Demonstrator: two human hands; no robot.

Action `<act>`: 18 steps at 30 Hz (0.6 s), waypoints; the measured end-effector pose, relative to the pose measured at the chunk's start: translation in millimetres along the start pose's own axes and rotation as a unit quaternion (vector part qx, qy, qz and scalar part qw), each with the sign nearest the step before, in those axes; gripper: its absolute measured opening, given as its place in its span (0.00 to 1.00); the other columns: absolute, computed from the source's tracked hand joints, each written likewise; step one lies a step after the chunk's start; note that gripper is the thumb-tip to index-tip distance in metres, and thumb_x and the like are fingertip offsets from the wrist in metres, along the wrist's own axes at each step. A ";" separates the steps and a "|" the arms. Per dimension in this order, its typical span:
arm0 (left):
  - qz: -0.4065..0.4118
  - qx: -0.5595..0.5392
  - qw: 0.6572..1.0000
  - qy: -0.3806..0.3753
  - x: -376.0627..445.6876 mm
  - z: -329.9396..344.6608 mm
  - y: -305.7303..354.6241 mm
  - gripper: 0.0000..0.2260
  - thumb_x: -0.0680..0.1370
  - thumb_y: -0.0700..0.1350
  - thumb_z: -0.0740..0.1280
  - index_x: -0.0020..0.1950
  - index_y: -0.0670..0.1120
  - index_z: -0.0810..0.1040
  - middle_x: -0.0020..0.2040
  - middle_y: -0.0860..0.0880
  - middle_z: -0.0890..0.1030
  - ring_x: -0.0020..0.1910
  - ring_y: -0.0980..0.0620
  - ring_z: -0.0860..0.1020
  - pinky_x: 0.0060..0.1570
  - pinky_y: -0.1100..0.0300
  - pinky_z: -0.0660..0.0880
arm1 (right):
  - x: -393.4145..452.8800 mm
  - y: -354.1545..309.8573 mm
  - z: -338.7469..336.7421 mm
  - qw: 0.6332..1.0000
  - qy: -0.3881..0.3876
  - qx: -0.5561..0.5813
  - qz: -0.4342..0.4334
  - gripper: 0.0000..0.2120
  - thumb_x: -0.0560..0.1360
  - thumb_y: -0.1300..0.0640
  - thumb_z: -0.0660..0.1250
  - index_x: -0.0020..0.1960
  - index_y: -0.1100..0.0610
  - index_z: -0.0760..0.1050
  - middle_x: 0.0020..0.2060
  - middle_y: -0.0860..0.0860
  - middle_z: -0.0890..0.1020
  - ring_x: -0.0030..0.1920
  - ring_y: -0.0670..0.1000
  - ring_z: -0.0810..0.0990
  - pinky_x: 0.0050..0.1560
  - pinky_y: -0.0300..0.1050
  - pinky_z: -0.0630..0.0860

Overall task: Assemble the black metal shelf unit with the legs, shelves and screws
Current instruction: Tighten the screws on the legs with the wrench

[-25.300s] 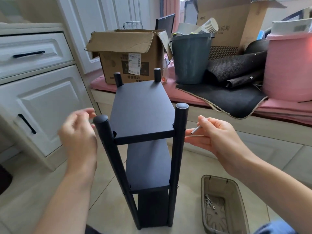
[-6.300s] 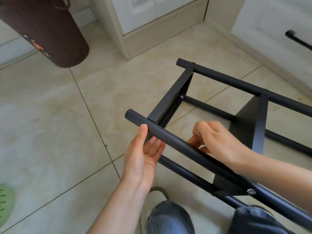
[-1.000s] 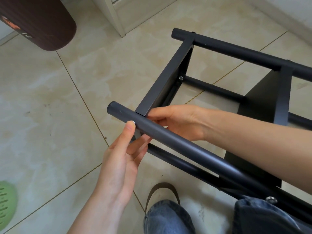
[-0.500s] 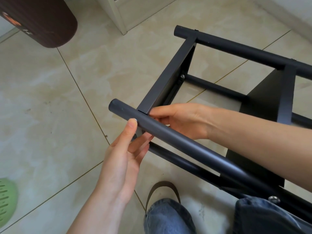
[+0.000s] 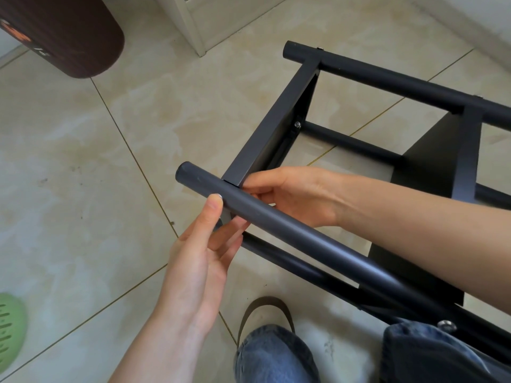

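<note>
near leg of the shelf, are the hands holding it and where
Yes: left hand grips the near leg by its free end, thumb on a screw. What the right hand holds is hidden.

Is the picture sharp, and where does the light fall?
Head view: the shelf unit's near leg and both hands are sharp, with a soft sheen along the leg; daylight brightens the floor tiles without harsh glare; straight legs bow slightly from the wide-angle lens.
</note>
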State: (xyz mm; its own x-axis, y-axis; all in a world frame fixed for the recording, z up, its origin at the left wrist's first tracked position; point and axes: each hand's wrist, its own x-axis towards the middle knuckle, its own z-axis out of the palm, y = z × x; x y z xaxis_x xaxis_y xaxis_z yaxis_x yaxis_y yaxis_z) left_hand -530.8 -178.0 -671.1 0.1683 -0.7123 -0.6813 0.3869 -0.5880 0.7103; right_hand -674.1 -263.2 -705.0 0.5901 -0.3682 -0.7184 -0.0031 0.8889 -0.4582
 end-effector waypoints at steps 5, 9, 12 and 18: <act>0.002 0.003 1.000 -0.002 1.1 -1.2 0.5 0.22 0.65 0.57 0.71 0.55 0.49 0.84 0.57 0.45 0.85 0.58 0.49 0.84 0.69 0.51 0.71 | 1.9 -1.5 -0.5 1.000 -0.008 0.011 -0.007 0.09 0.76 0.52 0.68 0.53 0.55 0.78 0.51 0.54 0.75 0.51 0.52 0.74 0.45 0.40 0.78; 0.001 0.015 1.000 -0.009 -0.2 -0.1 0.9 0.15 0.65 0.58 0.71 0.46 0.53 0.89 0.56 0.45 0.86 0.57 0.51 0.84 0.67 0.53 0.71 | -2.9 -1.3 -5.7 0.999 -0.035 0.004 0.002 0.18 0.65 0.51 0.72 0.53 0.55 0.78 0.51 0.54 0.74 0.52 0.53 0.73 0.51 0.44 0.74; 0.001 0.019 1.000 -0.015 -1.4 1.2 1.7 0.12 0.65 0.58 0.70 0.43 0.57 0.89 0.55 0.46 0.86 0.57 0.53 0.84 0.66 0.54 0.72 | -3.7 -0.5 -4.2 0.999 -0.034 -0.003 0.008 0.17 0.65 0.50 0.72 0.51 0.55 0.78 0.47 0.53 0.76 0.44 0.50 0.78 0.43 0.40 0.78; -0.001 0.005 1.000 -0.010 0.2 0.2 0.8 0.11 0.65 0.57 0.70 0.43 0.57 0.89 0.56 0.46 0.86 0.57 0.52 0.84 0.65 0.54 0.72 | 1.4 -0.3 -0.2 1.000 -0.012 0.010 -0.003 0.07 0.77 0.52 0.67 0.51 0.55 0.77 0.48 0.53 0.76 0.42 0.49 0.77 0.40 0.39 0.78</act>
State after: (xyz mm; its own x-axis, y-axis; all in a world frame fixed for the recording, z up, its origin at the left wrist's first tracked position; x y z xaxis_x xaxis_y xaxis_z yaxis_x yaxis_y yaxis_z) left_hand -530.7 -178.7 -670.6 0.1490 -0.7189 -0.6790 0.3785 -0.5929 0.7108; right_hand -673.5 -264.1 -706.0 0.6092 -0.3675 -0.7028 0.0162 0.8917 -0.4523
